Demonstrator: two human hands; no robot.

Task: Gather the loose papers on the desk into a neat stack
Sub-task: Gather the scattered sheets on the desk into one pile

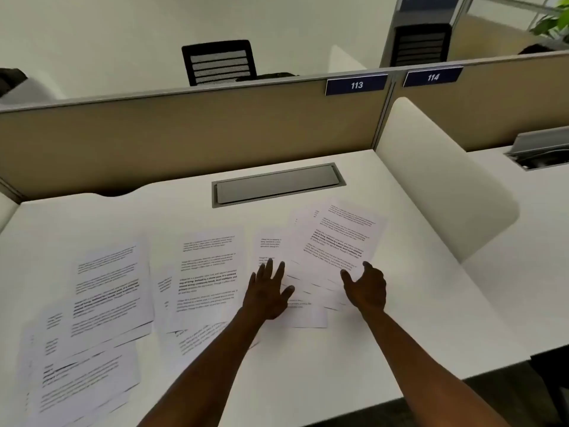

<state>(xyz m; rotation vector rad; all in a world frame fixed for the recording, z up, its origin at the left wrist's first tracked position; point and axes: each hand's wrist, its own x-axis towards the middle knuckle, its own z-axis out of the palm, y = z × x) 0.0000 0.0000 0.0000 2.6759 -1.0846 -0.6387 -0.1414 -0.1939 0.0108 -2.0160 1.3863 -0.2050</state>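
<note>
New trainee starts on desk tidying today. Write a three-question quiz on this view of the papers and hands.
1. True or false: the papers already lie in one neat stack.
2. Which hand rests flat, fingers spread, on the sheets? A) left hand B) right hand
3. Fill in: the blue sign above the desk on the partition reads ___.

Key:
1. False: they are spread in several overlapping groups from the left edge to right of centre.
2. A: the right hand is cupped at the lower edge of the right-hand pile.
3. 113.
</note>
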